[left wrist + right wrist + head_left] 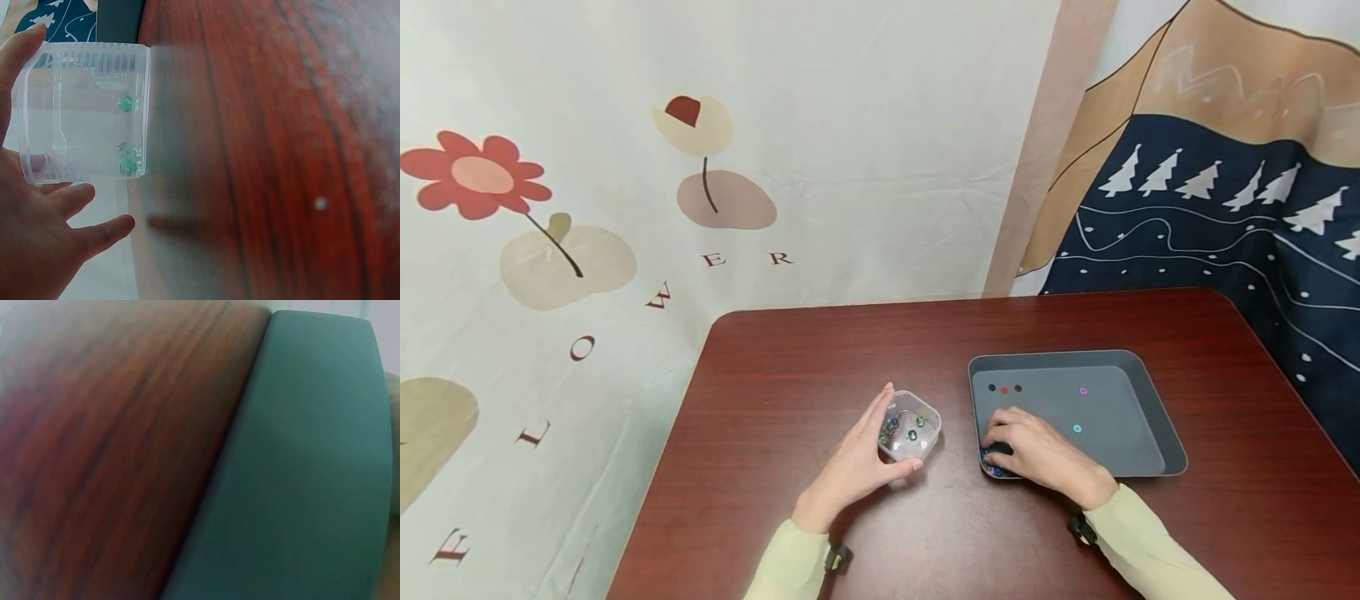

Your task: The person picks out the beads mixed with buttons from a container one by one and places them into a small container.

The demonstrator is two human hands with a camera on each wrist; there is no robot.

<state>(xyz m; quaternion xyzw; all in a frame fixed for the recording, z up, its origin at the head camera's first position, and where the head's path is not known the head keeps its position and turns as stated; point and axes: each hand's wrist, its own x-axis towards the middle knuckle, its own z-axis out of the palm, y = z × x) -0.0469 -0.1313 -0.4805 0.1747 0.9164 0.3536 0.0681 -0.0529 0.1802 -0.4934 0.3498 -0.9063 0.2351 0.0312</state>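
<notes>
My left hand (891, 431) grips a small clear plastic box (917, 429) on the table, thumb at its near side and fingers along its left. Several small coloured beads lie inside it; green beads (127, 103) show through the clear box (84, 112) in the left wrist view. My right hand (996, 446) reaches into the near left corner of a grey tray (1142, 375), fingers curled down over a few beads (995, 472) there. Whether it pinches one is hidden. Loose in the tray lie a red bead (1004, 389), a magenta bead (1083, 390) and a cyan bead (1077, 428).
The dark red wooden table (820, 358) stands against cloth hangings at the back and on both sides. Its left edge and right edge drop off close by. The right wrist view shows only the tray's outer wall (300, 475) and table wood (106, 444).
</notes>
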